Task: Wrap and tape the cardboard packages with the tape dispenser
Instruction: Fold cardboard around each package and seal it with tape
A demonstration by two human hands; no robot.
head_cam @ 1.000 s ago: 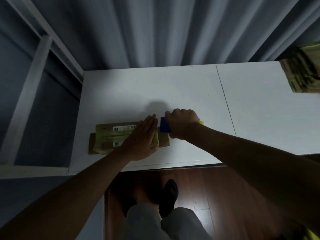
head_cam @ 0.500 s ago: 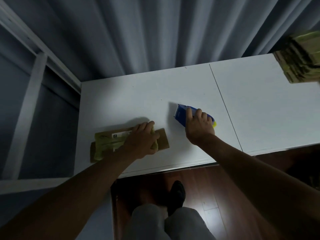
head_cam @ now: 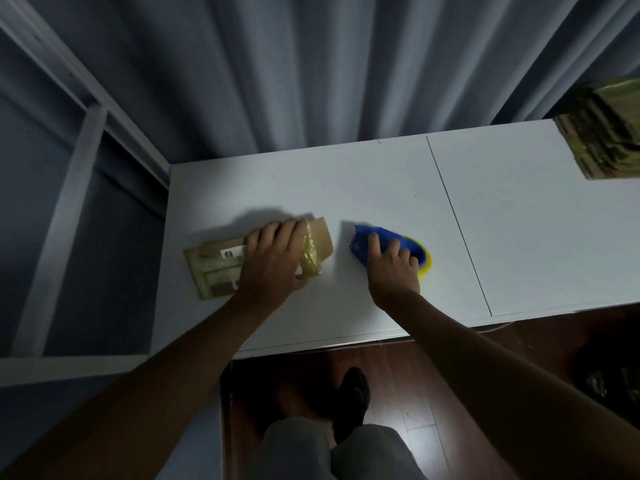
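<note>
The person's left hand is lying over the cardboard package, fingers curling over its far edge and thumb at the near side, gripping it against the white table. The right end of the package appears to be tilting up off the surface, though that is hard to confirm. Yellowish tape is already showing in bands along the package and bunched near its right end, so this one is looking largely wrapped. The right hand is resting on the blue tape dispenser, fingers draped loosely over its top; whether it is truly gripping cannot be told. The dispenser is sitting on the table just beside the package, apart from it. At the table's far right corner a stack of cardboard packages is waiting; whether those are taped cannot be judged.
</note>
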